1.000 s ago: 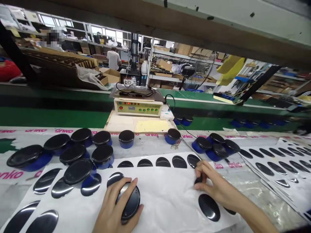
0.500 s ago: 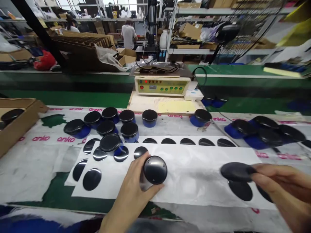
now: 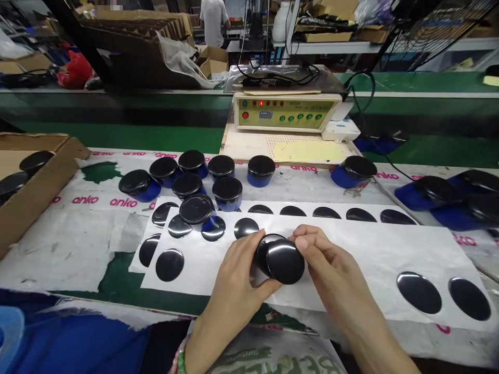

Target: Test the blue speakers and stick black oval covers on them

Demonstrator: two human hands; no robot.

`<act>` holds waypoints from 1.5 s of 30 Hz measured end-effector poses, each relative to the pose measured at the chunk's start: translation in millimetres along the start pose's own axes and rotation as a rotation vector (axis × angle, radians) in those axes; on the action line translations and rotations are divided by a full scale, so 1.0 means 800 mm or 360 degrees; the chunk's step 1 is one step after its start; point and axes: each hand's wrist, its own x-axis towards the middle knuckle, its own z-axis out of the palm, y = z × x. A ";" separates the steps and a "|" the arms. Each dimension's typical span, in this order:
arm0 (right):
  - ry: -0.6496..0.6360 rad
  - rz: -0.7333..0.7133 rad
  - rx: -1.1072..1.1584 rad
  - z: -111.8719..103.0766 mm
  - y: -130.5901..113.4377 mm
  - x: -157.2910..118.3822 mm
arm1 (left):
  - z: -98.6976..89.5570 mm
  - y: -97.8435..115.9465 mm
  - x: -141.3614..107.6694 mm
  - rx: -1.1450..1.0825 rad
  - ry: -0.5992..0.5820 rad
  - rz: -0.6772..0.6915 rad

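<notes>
My left hand [image 3: 241, 272] is wrapped round a black round housing [image 3: 262, 254], its top facing me. Between the fingertips of my right hand [image 3: 331, 265] is a glossy black round sticker [image 3: 286, 262], held by its right edge. The sticker overlaps most of the housing's face; whether they touch, I cannot tell. Both are over a white backing sheet [image 3: 351, 259] that carries more black discs [image 3: 419, 292] at its right end and left end. One black-topped blue housing [image 3: 197, 210] stands on the sheet's upper left part.
Several black-topped blue housings [image 3: 226, 193] stand behind the sheets, with others [image 3: 431, 192] at the right. A cardboard box [image 3: 58, 166] with black-topped pieces is at the left. A control box [image 3: 286, 114] with lit buttons sits at the back. A person [image 3: 213, 23] is in the background.
My right hand has brought the black sticker left from the sheet's right end to the housing in my left hand. The camera view has tilted down and shifted.
</notes>
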 end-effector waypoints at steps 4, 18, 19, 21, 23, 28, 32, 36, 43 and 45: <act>0.0036 0.0016 -0.0045 0.011 -0.003 0.005 | 0.001 0.000 0.002 0.0009 -0.0004 -0.0011; 0.0316 -0.0266 -0.0413 0.019 -0.005 0.006 | 0.000 0.001 0.002 -0.0010 0.0000 0.0003; 0.0330 -0.0291 -0.0422 0.020 -0.006 0.005 | 0.000 0.001 0.002 -0.0011 0.0001 0.0006; 0.0347 -0.0340 -0.0458 0.021 -0.005 0.004 | 0.001 0.001 0.002 -0.0013 0.0010 0.0012; 0.0356 -0.0378 -0.0510 0.021 -0.004 0.002 | 0.001 0.000 0.002 -0.0016 0.0031 0.0030; 0.0387 -0.0426 -0.0597 0.020 0.001 -0.002 | 0.001 0.000 0.002 -0.0006 0.0044 0.0037; 0.0401 -0.0467 -0.0676 0.020 0.005 -0.003 | 0.001 0.002 0.002 -0.0002 0.0045 0.0023; 0.0439 -0.0570 -0.0755 0.023 0.007 -0.002 | 0.003 0.000 0.003 0.0014 0.0074 0.0048; 0.0351 -0.0616 -0.0792 0.024 0.013 0.002 | -0.001 0.006 0.002 0.0224 -0.0059 0.0204; 0.0266 -0.0451 -0.0593 0.018 0.017 0.005 | -0.007 0.011 0.002 0.0334 -0.0158 0.0246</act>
